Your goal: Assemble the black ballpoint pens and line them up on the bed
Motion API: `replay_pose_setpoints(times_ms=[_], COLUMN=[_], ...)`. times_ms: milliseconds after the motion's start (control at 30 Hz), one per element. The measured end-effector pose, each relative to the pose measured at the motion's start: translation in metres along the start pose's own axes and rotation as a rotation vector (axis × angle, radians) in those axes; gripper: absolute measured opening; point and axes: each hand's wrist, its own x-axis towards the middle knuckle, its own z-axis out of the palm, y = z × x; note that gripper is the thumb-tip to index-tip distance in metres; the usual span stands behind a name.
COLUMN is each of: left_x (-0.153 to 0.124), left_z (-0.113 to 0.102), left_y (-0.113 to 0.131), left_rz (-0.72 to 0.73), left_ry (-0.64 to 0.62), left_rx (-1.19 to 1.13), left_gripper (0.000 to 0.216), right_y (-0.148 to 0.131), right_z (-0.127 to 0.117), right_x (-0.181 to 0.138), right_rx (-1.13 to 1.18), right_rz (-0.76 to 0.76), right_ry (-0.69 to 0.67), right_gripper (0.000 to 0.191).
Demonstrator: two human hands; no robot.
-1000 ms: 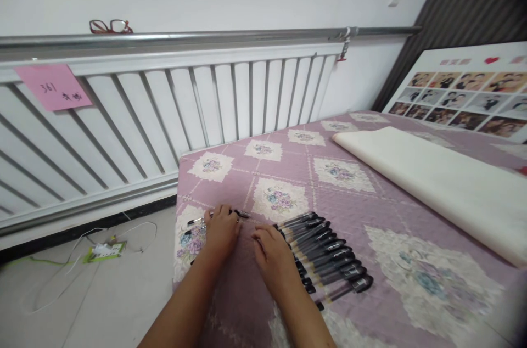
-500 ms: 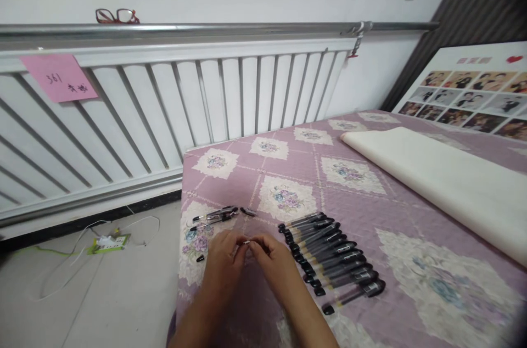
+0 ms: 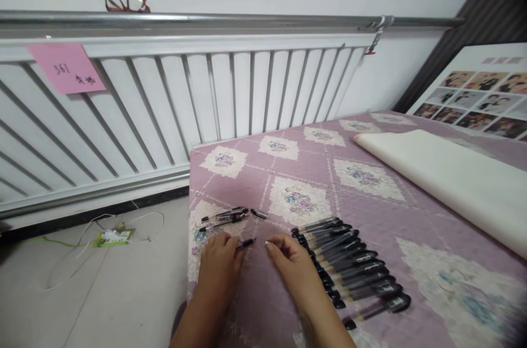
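Observation:
My left hand (image 3: 220, 260) is closed on a pen (image 3: 246, 243), whose black end sticks out past the fingertips toward the right. A short gap away, my right hand (image 3: 290, 260) pinches a small white piece (image 3: 267, 242) between thumb and finger; it is too small to name. Beyond my left hand lie a few loose pens (image 3: 224, 217), with a short black pen part (image 3: 259, 214) beside them. To the right of my right hand, several black-capped pens (image 3: 362, 265) lie side by side in a slanting row, dark caps or ends at both sides.
A purple floral cloth (image 3: 247, 183) covers the surface. A folded cream sheet (image 3: 444, 172) lies at the right, and a photo board (image 3: 473, 90) leans behind it. Against the wall stands a white radiator (image 3: 230, 95). A power strip (image 3: 114, 237) with cables is on the floor.
My hands, together before, have moved apart, the pen in the left and the small white piece in the right. The whole view has shifted slightly.

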Motion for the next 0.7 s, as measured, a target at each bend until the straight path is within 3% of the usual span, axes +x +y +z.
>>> replay_pose_setpoints(times_ms=[133, 367, 700], left_x=[0.005, 0.008, 0.005], left_z=[0.001, -0.009, -0.019], left_y=[0.002, 0.004, 0.007], left_rz=[-0.012, 0.020, 0.053], left_ry=[-0.060, -0.098, -0.141], left_rx=[0.029, -0.189, -0.211], left_gripper=[0.014, 0.012, 0.017], right_y=[0.001, 0.011, 0.012], right_z=[0.003, -0.001, -0.002], right_x=[0.003, 0.008, 0.005], right_rx=[0.038, 0.026, -0.036], right_rz=[0.014, 0.005, 0.012], right_ry=[0.018, 0.034, -0.046], right_gripper=[0.023, 0.023, 0.022])
